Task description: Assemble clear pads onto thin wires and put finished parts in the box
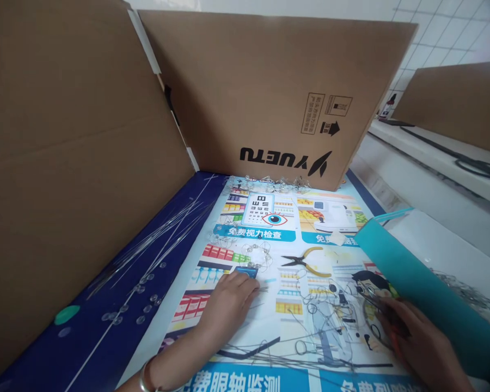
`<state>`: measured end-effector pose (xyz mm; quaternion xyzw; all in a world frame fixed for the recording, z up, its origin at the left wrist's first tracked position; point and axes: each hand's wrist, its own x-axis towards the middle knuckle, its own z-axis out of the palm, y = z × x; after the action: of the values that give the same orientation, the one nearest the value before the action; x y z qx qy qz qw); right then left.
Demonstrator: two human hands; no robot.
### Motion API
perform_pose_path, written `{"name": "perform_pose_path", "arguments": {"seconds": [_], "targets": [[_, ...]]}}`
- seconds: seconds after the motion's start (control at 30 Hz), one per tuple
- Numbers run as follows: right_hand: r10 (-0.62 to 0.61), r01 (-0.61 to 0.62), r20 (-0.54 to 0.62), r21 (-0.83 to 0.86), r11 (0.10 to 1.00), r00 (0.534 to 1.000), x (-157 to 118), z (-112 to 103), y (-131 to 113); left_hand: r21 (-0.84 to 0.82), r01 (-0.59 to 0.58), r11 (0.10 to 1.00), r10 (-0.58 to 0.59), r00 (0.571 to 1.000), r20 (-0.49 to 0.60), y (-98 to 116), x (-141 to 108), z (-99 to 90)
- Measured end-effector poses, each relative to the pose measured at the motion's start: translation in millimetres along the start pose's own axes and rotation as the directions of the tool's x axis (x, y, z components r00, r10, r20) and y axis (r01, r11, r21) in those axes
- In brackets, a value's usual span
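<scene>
My right hand [427, 340], at the lower right, is closed around a pair of dark-jawed pliers [386, 313] with a reddish handle, tips toward the upper left. My left hand [232, 299] rests low over the printed sheet with its fingers curled together; what they pinch, if anything, is hidden. Just beyond its fingertips lies a ring of clear beads on wire [258, 255]. Yellow-handled pliers [308, 261] lie with handles apart beyond and between the hands. Loose loops and lengths of thin wire [300, 347] spread across the sheet between my hands.
Cardboard panels [269, 98] stand at the back and left. Straight wires [155, 239] and loose clear beads [141, 288] lie on the dark blue strip at left. More beaded pieces [269, 185] line the back. A teal-edged white box [412, 272] holding wire pieces stands at right.
</scene>
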<state>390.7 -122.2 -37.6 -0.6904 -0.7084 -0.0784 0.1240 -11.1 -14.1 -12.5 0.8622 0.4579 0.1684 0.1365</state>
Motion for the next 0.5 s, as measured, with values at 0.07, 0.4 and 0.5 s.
{"name": "perform_pose_path", "arguments": {"seconds": [0.07, 0.4, 0.5], "targets": [[0.009, -0.009, -0.002, -0.008, 1.0, 1.0, 0.3, -1.1, -0.6, 0.01, -0.003, 1.0, 0.003, 1.0, 0.01, 0.8, -0.2, -0.7], [0.019, -0.019, 0.01, 0.058, 0.998, 1.0, -1.2, 0.2, 2.1, -0.075, 0.003, 0.997, -0.004, 1.0, -0.012, 0.0, -1.5, -1.5], [0.011, -0.011, 0.005, 0.066, 0.998, 1.0, -0.5, -1.2, -0.2, -0.119, 0.001, 0.993, -0.003, 1.0, -0.017, 0.1, -1.8, -2.1]]}}
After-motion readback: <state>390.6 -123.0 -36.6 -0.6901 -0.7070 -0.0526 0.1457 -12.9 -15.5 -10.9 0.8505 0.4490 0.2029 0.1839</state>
